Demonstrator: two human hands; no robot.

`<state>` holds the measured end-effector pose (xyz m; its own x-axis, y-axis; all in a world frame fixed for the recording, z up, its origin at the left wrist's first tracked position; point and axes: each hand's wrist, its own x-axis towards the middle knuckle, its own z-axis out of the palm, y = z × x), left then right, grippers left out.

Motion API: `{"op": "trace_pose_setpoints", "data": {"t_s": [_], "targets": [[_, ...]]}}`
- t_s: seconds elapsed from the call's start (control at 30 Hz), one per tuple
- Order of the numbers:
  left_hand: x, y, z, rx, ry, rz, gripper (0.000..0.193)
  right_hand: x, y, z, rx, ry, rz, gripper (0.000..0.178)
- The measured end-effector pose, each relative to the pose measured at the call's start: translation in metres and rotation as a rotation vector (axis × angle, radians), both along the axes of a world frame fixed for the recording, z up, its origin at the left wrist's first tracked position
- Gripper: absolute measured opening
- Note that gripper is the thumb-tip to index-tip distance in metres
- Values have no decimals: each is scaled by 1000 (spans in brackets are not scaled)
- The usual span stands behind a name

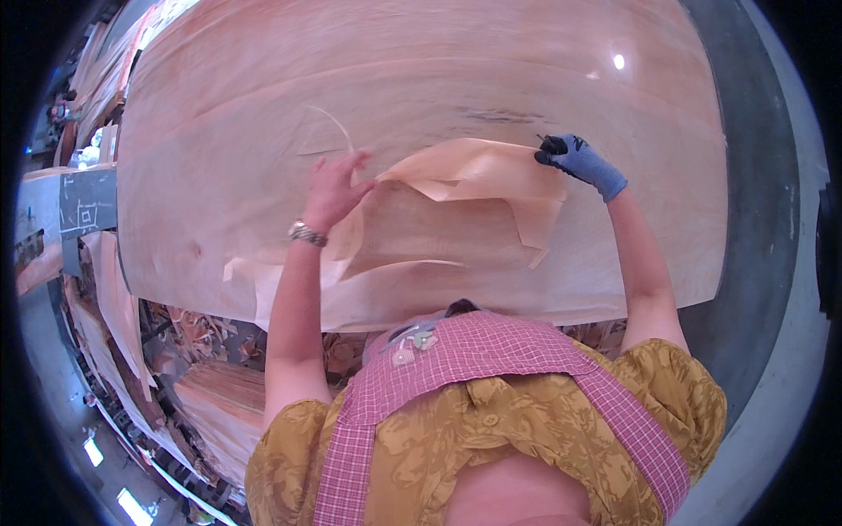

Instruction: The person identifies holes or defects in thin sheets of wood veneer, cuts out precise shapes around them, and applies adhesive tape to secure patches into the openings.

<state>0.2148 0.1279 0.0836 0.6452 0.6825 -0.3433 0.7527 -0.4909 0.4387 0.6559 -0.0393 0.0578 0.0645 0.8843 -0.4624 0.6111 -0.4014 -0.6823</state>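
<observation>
A thin, pale-orange sheet of wood veneer (pixel 491 171) with torn, ragged edges is lifted and curled above a broad wooden panel (pixel 228 202). My right hand (pixel 579 165), in a blue-grey glove with black fingertips, is closed on the sheet's upper right edge. A small dark tip shows by those fingers; I cannot make out what it is. My bare left hand (pixel 338 188), with a bracelet or watch at the wrist, is at the sheet's left end, its thumb and fingers apart. A thin curved veneer strip (pixel 336 123) lies just beyond it.
More torn veneer (pixel 351 289) lies along the panel's near edge, against my checked apron (pixel 474 342). Veneer scraps (pixel 206 337) litter the space below the panel. Stacked wood sheets (pixel 219 403) stand at the lower left, and a dark grey strip (pixel 763 175) runs along the right.
</observation>
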Motion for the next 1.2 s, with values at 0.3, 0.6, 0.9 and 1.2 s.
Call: {"op": "trace_pose_setpoints", "data": {"t_s": [0.3,0.6,0.9,1.2], "targets": [[63,-27,-34,468,-280,-123,35,15,-3,-30,225,-102,-28,34],[98,59,-63,-593,-337,270,19,38,20,-25,65,-175,-94,35],[126,118,-85,-127,-218,-28,21,38,43,-16,709,-533,-192,30],[133,110,-71,-9,-101,32,18,-119,97,-52,399,-608,386,20]]}}
